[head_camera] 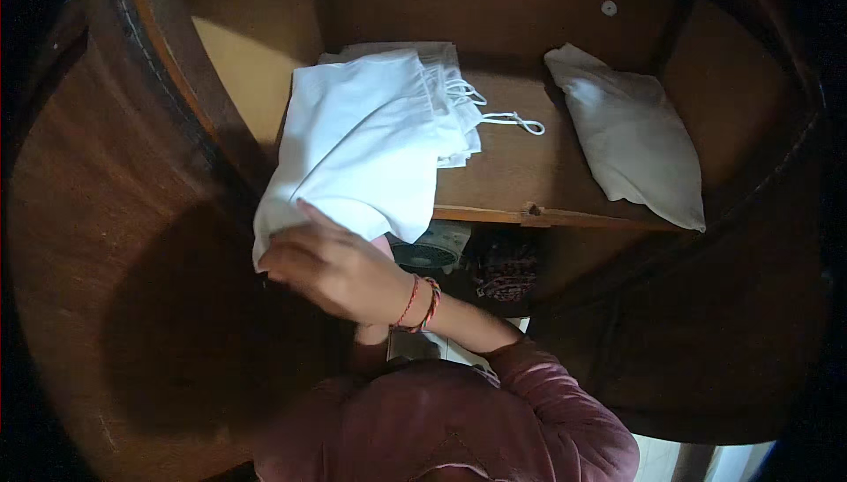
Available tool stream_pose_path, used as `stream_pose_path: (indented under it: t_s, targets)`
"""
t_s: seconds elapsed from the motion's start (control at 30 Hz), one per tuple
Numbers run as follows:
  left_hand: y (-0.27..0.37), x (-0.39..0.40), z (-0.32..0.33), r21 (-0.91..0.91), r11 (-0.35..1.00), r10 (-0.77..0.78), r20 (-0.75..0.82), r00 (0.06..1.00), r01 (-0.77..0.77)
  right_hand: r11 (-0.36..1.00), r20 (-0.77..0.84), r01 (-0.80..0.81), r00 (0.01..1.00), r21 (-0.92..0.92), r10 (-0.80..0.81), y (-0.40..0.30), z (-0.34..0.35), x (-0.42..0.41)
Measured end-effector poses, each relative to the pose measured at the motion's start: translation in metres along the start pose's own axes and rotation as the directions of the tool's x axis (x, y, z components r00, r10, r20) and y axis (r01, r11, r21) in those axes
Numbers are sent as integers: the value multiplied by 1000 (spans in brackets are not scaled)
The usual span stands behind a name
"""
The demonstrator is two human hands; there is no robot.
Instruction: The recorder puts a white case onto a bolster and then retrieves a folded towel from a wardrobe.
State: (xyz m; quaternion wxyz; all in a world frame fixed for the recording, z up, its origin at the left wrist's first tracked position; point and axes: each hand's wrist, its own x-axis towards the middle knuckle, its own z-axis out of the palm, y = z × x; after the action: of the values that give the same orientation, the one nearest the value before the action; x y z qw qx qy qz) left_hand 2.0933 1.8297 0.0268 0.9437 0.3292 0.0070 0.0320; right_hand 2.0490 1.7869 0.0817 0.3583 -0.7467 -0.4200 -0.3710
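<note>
A white drawstring cloth bag [357, 144] lies over a pile of similar pale bags [463, 147], whose white cords [513, 119] stick out to the right. At its near left corner my right hand [324, 267] grips the fabric, one finger raised on top. Two thin bracelets [423, 303] circle that wrist. My left forearm [372, 336] shows below the right one, while the left hand is mostly hidden behind the right hand and the cloth. A separate pale cloth bag [628, 128] rests tilted at the right side of the wooden shelf [490, 184].
The shelf has a raised front edge [562, 218] and wooden side walls. Below it are a grey item with a round dark grille [430, 250] and patterned cloth [506, 270]. A brown cabinet door [73, 230] stands at the left. A small white disc [609, 8] is on the back panel.
</note>
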Motion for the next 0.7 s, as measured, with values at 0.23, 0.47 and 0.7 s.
stream_pose_path:
  t_s: [0.23, 0.47, 0.7]
  targets:
    - [-9, -1, 0, -14, 985, -174, -164, 971, 174, 870, -293, -339, 844, 357, 449, -31, -15, -54]
    - [14, -50, -39, 621, 717, 178, 277, 944, -317, 62, 215, -554, 420, 830, 882, 2, -14, -127]
    - [-9, -95, -71, 120, 975, -187, 2, 982, 185, -165, 222, -150, 715, 975, 663, 6, -28, -155]
